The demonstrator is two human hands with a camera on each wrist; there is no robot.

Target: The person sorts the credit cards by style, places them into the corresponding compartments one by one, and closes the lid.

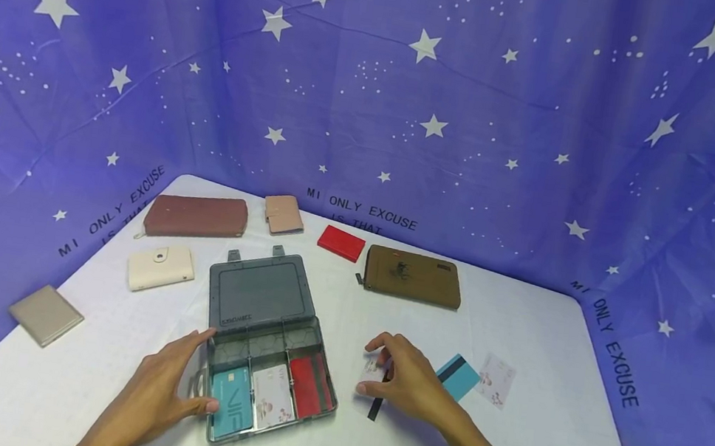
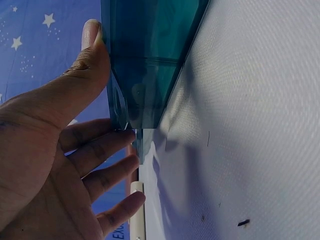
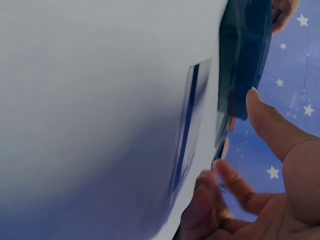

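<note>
A grey translucent case [image 1: 262, 293] lies with its lid laid back; its front compartments hold a blue VIP card [image 1: 233, 401], a white floral card [image 1: 272, 395] and a red striped card [image 1: 309, 387]. My left hand [image 1: 153, 387] spreads along the case's left side, thumb at the rim; in the left wrist view its fingers extend past the case's end. Right of the case, my right hand [image 1: 408, 378] hovers over a floral card [image 1: 371, 368] and a white card with a black stripe [image 3: 189, 120]. Its fingers are loosely bent, holding nothing visible.
Another blue card [image 1: 460, 377] and a pale floral card [image 1: 497, 380] lie beyond the right wrist. Around the case are a cream wallet [image 1: 161, 268], maroon wallet [image 1: 197, 217], pink wallet [image 1: 284, 215], red holder [image 1: 342, 243], brown wallet [image 1: 414, 277] and beige holder [image 1: 46, 315].
</note>
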